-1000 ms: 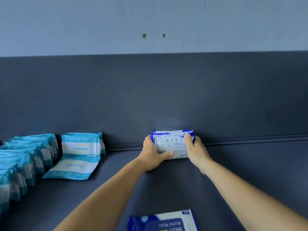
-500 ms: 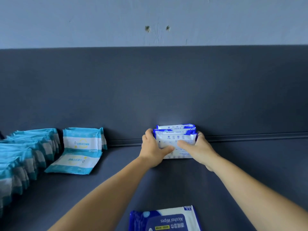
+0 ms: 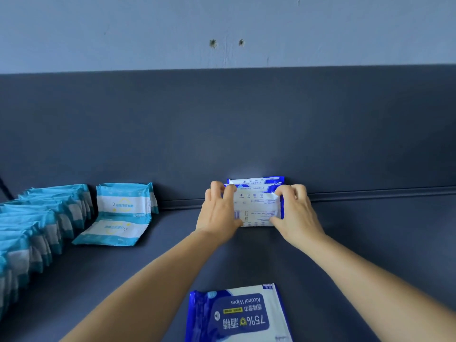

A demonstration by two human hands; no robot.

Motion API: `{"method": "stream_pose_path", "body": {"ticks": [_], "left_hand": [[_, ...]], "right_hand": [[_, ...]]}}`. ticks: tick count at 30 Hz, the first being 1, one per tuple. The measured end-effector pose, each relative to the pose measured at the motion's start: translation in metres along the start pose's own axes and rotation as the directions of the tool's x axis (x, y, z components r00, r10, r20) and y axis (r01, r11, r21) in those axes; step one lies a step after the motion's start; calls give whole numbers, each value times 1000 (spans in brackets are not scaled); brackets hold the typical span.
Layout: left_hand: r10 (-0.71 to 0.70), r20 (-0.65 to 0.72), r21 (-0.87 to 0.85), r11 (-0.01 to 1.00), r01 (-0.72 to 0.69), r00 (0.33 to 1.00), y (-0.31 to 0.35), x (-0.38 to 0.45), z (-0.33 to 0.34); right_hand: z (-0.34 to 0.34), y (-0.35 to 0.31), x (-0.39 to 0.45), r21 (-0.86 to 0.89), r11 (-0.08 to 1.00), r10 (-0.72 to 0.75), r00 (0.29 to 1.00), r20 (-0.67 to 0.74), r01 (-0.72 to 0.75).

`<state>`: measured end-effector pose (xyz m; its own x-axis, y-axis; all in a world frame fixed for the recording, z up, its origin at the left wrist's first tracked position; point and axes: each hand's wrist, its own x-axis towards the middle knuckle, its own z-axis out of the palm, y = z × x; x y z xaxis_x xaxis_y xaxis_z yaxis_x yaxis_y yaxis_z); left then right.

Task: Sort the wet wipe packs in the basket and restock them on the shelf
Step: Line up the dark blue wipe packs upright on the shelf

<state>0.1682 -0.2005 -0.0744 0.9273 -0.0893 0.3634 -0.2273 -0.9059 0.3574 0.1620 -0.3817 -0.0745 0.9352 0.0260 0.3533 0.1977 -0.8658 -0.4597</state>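
We have the blue packs [image 3: 255, 206] standing on edge against the back wall of the shelf [image 3: 370, 243], long side running left to right, straight ahead between our outstretched arms. Our left hand [image 3: 218, 213] grips their left end, our right hand [image 3: 294, 213] pinches the right; another blue pack [image 3: 237, 314] lies flat nearest us.

A dark grey shelf [image 3: 370, 243] with an upright back panel carried every pack. At its left edge, a row of teal packs [image 3: 37, 223] stood on edge, with one teal pack [image 3: 123, 202] leaning on the back panel and another teal pack [image 3: 112, 230] lying flat before it. At mid-back, blue-and-white packs [image 3: 256, 208] stood against the back panel. At the front edge lay a blue alcohol-wipes pack [image 3: 239, 314], face up.
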Motion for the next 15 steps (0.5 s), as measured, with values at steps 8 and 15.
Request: {"method": "stream_pose_path", "body": {"ticks": [8,15], "left_hand": [[156,54,46,986,-158,986,3,-12,-16],[-36,243,-216,972,90,969,-7,-39,-13]], "right_hand": [[-6,-9,-10,316,938,158,987,-27,-142],[-15,1,-21,141,908,346,897,276,-394]]}}
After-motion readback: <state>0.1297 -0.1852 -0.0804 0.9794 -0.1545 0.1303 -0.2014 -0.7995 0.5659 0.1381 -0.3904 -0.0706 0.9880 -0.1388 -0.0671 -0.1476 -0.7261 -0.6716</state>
